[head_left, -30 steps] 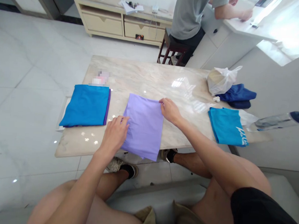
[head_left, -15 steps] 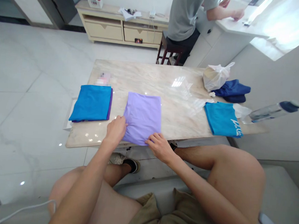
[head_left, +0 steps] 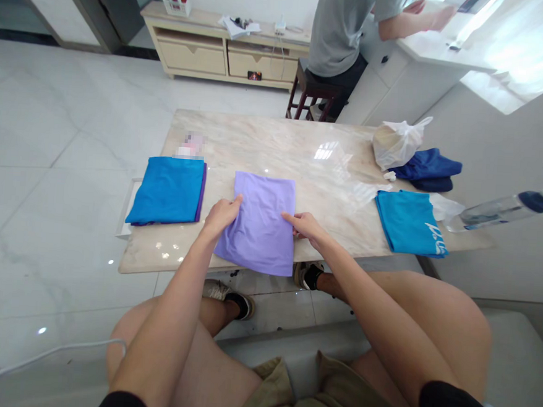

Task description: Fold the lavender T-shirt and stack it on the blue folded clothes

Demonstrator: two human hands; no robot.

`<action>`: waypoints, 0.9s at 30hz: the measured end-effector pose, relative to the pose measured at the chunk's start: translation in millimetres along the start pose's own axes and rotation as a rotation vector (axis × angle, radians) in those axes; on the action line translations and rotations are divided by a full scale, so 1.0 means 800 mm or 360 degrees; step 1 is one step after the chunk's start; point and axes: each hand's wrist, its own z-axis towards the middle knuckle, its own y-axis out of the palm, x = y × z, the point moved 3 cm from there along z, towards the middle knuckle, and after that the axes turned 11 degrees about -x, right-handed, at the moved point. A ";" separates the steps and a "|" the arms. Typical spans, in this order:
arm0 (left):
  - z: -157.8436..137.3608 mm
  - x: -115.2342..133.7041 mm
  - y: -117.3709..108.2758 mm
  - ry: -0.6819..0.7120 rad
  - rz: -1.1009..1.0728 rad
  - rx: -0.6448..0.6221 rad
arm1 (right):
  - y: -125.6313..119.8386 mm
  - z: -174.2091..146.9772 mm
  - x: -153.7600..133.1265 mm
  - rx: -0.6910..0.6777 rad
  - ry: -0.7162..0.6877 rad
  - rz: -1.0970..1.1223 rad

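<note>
A folded lavender cloth, its surface wrinkled, lies at the near side of the marble-topped table, its lower part reaching past the front edge. On its left side, my left hand is closed on the edge with the thumb on top. At the opposite side, my right hand pinches the right edge, thumb above and fingers partly underneath. To the left lies a folded blue cloth on top of a darker purple one. A folded turquoise cloth with white lettering rests at the right.
A clear bottle with a dark lid stands at the table's right end. Behind it are a white plastic bag and a dark blue cap-like item. Beyond the table, a person sits on a dark stool.
Both hands have moved from the cloth's lower corners up to the middle of its sides. The cloth's lower edge now extends closer to me. The other person's hands have shifted.
</note>
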 end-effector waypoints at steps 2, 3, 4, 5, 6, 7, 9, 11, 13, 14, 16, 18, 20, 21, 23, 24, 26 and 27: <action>0.005 -0.004 0.003 0.0036 -0.0243 -0.0073 | 0.002 -0.001 -0.003 -0.0009 -0.0014 -0.0005; 0.006 -0.006 0.005 0.0059 -0.0370 -0.0117 | 0.001 -0.002 -0.003 -0.0010 -0.0056 0.0018; 0.006 -0.008 0.007 0.0075 -0.0491 -0.0162 | 0.001 -0.004 -0.003 -0.0026 -0.0114 0.0050; 0.005 -0.010 0.008 0.0088 -0.0601 -0.0209 | 0.000 -0.005 -0.002 -0.0051 -0.0180 0.0084; 0.003 -0.011 0.009 0.0108 -0.0697 -0.0248 | -0.001 -0.006 -0.001 -0.0078 -0.0245 0.0114; 0.001 -0.012 0.008 0.0143 -0.0777 -0.0273 | -0.003 -0.007 0.001 -0.0097 -0.0303 0.0138; -0.006 -0.012 0.000 0.0242 -0.0876 -0.0270 | -0.009 -0.011 0.004 -0.0092 -0.0415 0.0178; -0.016 -0.011 -0.012 0.0344 -0.0901 -0.0188 | -0.017 -0.017 0.005 -0.0055 -0.0565 0.0231; -0.027 -0.008 -0.027 0.0432 -0.0896 -0.0067 | -0.025 -0.025 0.002 -0.0062 -0.0746 0.0282; -0.033 -0.005 -0.034 0.0476 -0.0891 -0.0005 | -0.029 -0.030 -0.001 -0.0065 -0.0830 0.0289; -0.043 0.001 -0.047 0.0579 -0.0876 0.0128 | -0.038 -0.041 -0.008 -0.0006 -0.0959 0.0235; -0.052 0.008 -0.057 0.0679 -0.0834 0.0290 | -0.047 -0.053 -0.019 0.0162 -0.1059 0.0097; -0.060 0.014 -0.066 0.0748 -0.0762 0.0473 | -0.054 -0.066 -0.032 0.0374 -0.1185 -0.0057; -0.063 0.016 -0.069 0.0773 -0.0723 0.0570 | -0.056 -0.074 -0.040 0.0475 -0.1259 -0.0123; -0.072 0.021 -0.076 0.0834 -0.0644 0.0753 | -0.058 -0.089 -0.055 0.0654 -0.1408 -0.0219; -0.077 0.024 -0.079 0.0879 -0.0603 0.0831 | -0.058 -0.097 -0.063 0.0720 -0.1478 -0.0245; -0.088 0.031 -0.085 0.0998 -0.0545 0.0928 | -0.057 -0.111 -0.075 0.0762 -0.1587 -0.0244; -0.094 0.034 -0.087 0.1067 -0.0548 0.0936 | -0.056 -0.118 -0.081 0.0744 -0.1623 -0.0210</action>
